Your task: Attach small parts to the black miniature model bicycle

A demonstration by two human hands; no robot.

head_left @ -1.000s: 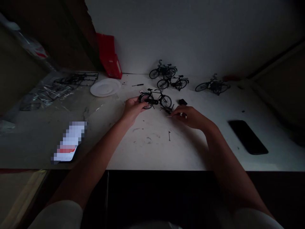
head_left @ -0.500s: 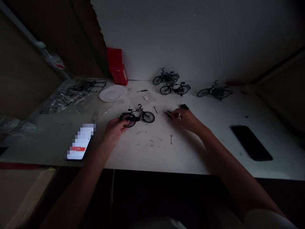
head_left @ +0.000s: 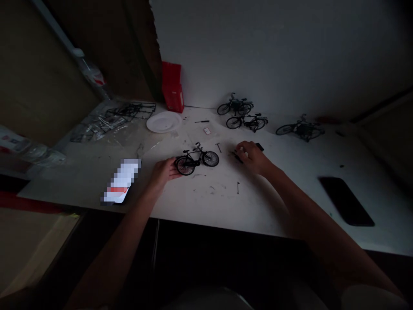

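A small black model bicycle (head_left: pixel 197 158) stands upright on the white table (head_left: pixel 206 202). My left hand (head_left: pixel 164 172) rests on the table at its left wheel, with the fingers curled against the tyre. My right hand (head_left: pixel 253 156) lies to the right of the bicycle. Its fingers are bent and pinched over some small dark parts (head_left: pixel 238 156); what they hold is too small and dim to name. A small T-shaped piece (head_left: pixel 218 147) lies between the bicycle and my right hand.
Three more model bicycles (head_left: pixel 235 106) (head_left: pixel 247 122) (head_left: pixel 300 128) stand at the back. A white plate (head_left: pixel 164 122), red box (head_left: pixel 172 92), screwdriver (head_left: pixel 201 122) and bagged part frames (head_left: pixel 109 120) sit back left. A lit phone (head_left: pixel 121 187) lies left, a dark phone (head_left: pixel 346 201) right.
My left hand has drawn the model bicycle leftward and nearer to me, away from the small parts. My right hand has stayed over those parts.
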